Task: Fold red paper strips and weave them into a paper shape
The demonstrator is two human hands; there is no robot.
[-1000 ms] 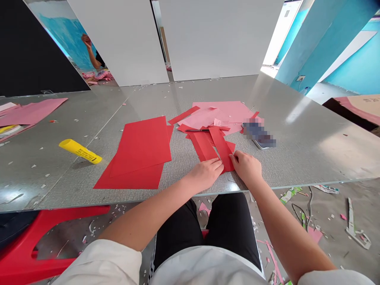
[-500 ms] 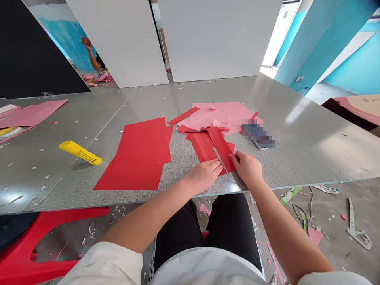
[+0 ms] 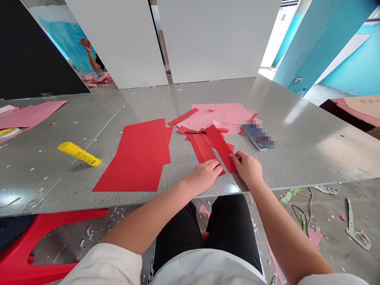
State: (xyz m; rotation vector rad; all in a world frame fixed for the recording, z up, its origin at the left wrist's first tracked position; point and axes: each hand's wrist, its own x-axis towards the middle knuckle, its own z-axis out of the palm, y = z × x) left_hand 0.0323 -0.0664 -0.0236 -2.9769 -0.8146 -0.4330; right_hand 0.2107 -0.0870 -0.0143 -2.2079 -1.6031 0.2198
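Left hand (image 3: pixel 204 176) lying flat and open on the red paper strips (image 3: pixel 220 147), right hand (image 3: pixel 246 168) pressing their lower end, grip unclear, there on the counter (image 3: pixel 297 158). Light, limp stuff: take it by the edges!

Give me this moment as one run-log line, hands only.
left hand: on red paper strip | right hand: on another red strip | nearby: thin black tool, pink paper
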